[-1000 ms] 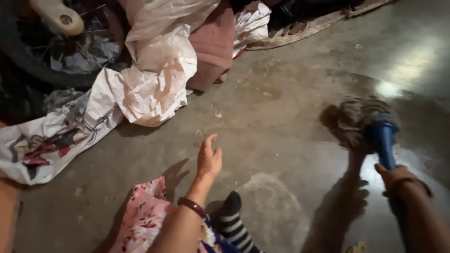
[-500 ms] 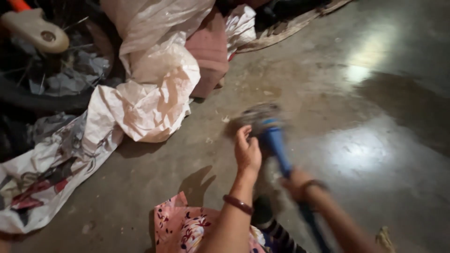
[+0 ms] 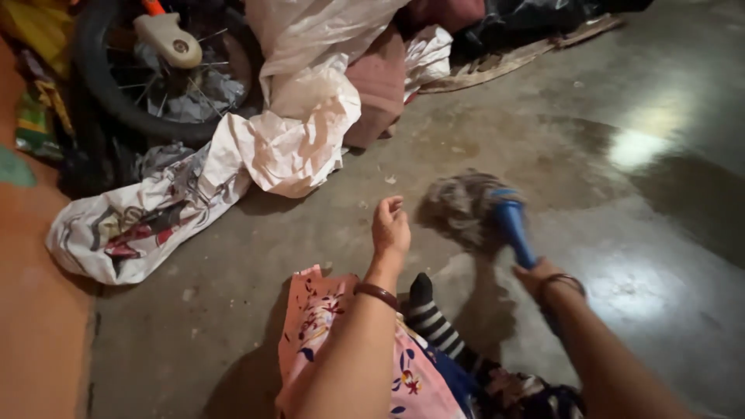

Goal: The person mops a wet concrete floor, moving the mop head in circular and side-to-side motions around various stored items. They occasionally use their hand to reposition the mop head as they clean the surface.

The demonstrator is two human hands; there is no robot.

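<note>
**Mop on the wet floor**

Your right hand (image 3: pixel 537 277) is wrapped around the blue handle of the mop (image 3: pixel 497 221). The mop's grey stringy head sits on the floor (image 3: pixel 621 256), just in front of your striped sock (image 3: pixel 431 318). Your left hand (image 3: pixel 389 231) hangs in the air beside the mop head, fingers (image 3: pixel 392 206) loose and holding nothing. White crumpled bags (image 3: pixel 295 140) lie farther back, near a wheel (image 3: pixel 155 77).

My left hand (image 3: pixel 389 227) hangs out ahead of me with nothing in it, wrist bent a little, fingers loosely curled and slightly apart. My left forearm runs up from the bottom edge. My right hand (image 3: pixel 539 277) is lower and to the right, fingers closed in a fist-like grip, arm stretched forward.
</note>
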